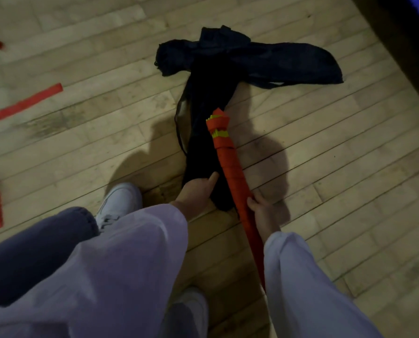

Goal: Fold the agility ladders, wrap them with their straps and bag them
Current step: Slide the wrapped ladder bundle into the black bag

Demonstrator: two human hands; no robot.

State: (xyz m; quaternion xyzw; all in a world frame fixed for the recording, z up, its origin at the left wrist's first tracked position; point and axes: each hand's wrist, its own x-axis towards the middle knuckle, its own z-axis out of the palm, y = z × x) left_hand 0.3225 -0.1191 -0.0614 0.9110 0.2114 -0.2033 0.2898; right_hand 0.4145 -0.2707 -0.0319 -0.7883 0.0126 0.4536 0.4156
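Ladder bundle (228, 164) folded and strap-wrapped; right hand (259, 208) grips it; left hand (198, 189) pinches black bag (203, 106) edge; bagging not done; red straps (23, 103) lie loose on floor.

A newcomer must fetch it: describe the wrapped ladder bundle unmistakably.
On the wooden floor lies a black bag. Along its right edge runs a long bundle in the right hand. Unlike the flat red strips at left, it is wrapped tight, with yellow near its tip.

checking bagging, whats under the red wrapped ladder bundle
Beneath the far part of the red ladder bundle lies the long black fabric bag, on the wooden floor. The bag's inside is hidden.
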